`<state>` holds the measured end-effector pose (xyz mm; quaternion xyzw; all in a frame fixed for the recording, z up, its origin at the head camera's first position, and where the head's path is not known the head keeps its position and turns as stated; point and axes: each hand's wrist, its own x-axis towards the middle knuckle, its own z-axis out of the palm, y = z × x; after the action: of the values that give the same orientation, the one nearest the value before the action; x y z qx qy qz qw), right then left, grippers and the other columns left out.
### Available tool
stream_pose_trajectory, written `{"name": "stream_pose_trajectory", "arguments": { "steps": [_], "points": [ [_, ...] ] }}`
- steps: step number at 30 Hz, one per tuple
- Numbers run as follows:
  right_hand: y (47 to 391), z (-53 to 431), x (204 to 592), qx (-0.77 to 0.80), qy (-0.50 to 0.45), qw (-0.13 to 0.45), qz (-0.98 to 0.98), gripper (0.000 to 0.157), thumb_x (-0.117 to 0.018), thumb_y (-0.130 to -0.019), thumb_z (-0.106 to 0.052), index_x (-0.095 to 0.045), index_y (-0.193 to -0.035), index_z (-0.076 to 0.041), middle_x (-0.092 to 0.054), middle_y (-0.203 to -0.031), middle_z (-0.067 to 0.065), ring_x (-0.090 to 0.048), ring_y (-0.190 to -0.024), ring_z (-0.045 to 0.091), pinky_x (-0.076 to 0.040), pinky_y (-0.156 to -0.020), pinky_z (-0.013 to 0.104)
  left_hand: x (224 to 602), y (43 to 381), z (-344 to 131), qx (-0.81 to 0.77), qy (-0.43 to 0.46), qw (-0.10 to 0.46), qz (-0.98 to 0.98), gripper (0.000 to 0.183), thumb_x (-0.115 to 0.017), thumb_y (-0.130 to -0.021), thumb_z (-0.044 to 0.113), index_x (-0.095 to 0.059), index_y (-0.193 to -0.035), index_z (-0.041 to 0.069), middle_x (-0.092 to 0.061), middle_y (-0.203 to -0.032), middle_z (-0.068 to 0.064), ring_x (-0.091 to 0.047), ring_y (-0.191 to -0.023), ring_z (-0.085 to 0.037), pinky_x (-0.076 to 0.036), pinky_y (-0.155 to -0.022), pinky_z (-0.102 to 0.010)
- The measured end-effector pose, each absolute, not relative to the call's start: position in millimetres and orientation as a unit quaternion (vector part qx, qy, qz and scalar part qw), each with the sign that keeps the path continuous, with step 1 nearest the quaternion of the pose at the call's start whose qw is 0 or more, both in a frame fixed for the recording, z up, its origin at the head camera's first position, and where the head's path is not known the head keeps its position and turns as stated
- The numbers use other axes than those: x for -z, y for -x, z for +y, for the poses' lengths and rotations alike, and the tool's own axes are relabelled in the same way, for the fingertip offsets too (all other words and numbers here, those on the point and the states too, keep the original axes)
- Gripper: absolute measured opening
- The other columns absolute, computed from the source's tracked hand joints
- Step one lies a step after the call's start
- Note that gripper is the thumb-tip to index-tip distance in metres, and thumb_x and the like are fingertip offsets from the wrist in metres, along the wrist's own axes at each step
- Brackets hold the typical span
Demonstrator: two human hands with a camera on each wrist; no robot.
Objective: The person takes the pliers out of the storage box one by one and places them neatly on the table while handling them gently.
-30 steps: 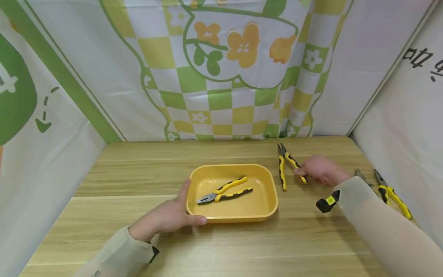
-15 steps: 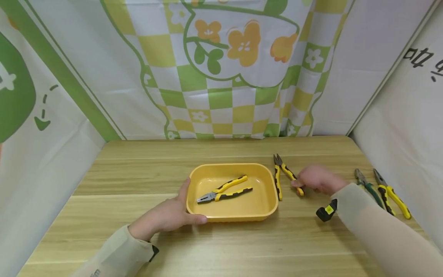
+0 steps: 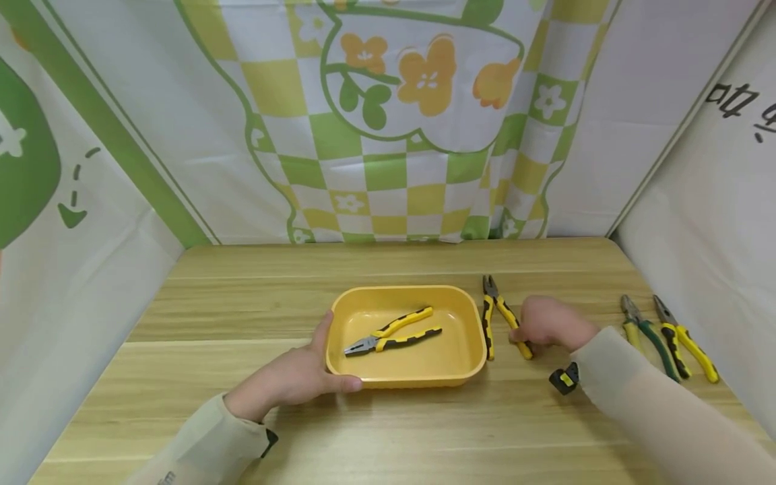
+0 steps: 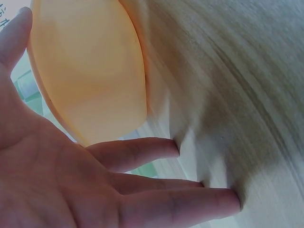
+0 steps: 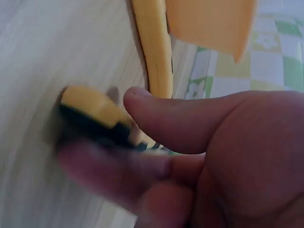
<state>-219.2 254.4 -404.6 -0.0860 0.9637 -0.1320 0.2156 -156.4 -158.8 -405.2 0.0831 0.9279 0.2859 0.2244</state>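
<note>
A yellow tray (image 3: 406, 384) holds one pair of yellow-and-black combination pliers (image 3: 405, 342), lying with its handles spread. At the tray's left front corner is my left hand (image 3: 297, 377), thumb along the rim. Its other fingers are straight, and in the left wrist view the fingertips (image 4: 228, 199) touch the tabletop beside the tray (image 4: 90, 71). Just right of the tray lies another pair of pliers (image 3: 505, 310), jaws pointing away, handles apart. My right hand (image 3: 553, 322) pinches its right handle (image 5: 92, 104) between thumb and fingers; the left handle (image 5: 156, 57) lies alongside the tray.
On the right side of the wooden table (image 3: 212, 303) lie pliers with green-and-yellow handles (image 3: 657, 343) and long-nose pliers (image 3: 691, 350) in yellow and black. A checked curtain (image 3: 388, 188) hangs behind the table, with white cloth walls at both sides.
My right hand has drawn the pliers toward me and slightly left, bringing them alongside the tray. The green-handled pliers now show from under my sleeve. My left hand and the tray stay put.
</note>
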Motion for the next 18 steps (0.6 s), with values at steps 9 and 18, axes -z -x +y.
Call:
{"name": "stream_pose_trajectory", "arguments": {
  "steps": [9,18],
  "points": [
    [230,233,421,0.078,0.115,0.079,0.987,0.068,-0.060,-0.096,-0.048,-0.053,-0.138,0.005,-0.064,-0.118,0.026,-0.061,-0.107,0.042,-0.047,-0.089,0.057,405,156,-158,-0.282,-0.079,0.226,0.929,0.139,-0.079,-0.071,0.068,0.012,-0.159,0.011,-0.063,-0.120,-0.027,-0.060,-0.082,-0.022,-0.048,-0.080,-0.045],
    [234,220,414,0.068,0.138,0.107,0.982,0.060,-0.072,-0.092,-0.033,-0.058,-0.129,0.011,-0.065,-0.117,0.025,-0.062,-0.106,0.041,-0.048,-0.090,0.053,406,157,-157,-0.281,-0.077,0.228,0.929,0.140,-0.079,-0.070,0.069,0.013,-0.159,0.012,-0.064,-0.116,-0.025,-0.059,-0.078,-0.021,-0.048,-0.076,-0.043]
  ]
}}
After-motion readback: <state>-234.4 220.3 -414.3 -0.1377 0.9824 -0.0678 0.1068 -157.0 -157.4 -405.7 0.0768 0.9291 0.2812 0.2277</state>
